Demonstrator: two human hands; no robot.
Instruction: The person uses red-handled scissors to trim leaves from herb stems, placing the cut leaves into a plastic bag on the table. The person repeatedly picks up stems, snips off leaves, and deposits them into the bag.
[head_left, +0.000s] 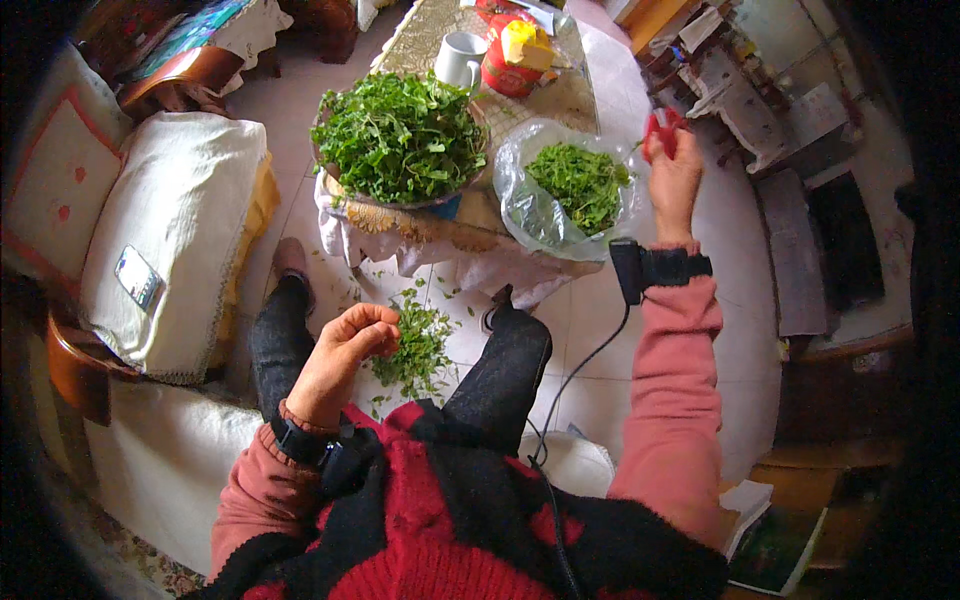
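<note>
My right hand is raised at the table's right side, its fingers closed around a red-handled tool, which looks like scissors; the grip hides part of it. Just left of that hand, a clear plastic bag lies spread, holding cut leafy greens. Low in front of my body, my left hand has curled fingers, and whether they pinch anything cannot be seen. Beyond and below it, loose leaves and stems are scattered on the tiled floor between my legs. A heaped bowl of leafy greens stands on the table.
The cloth-covered table also bears a white mug and a red and yellow package. A phone lies on the covered seat at left. A black cable hangs from my right wrist strap.
</note>
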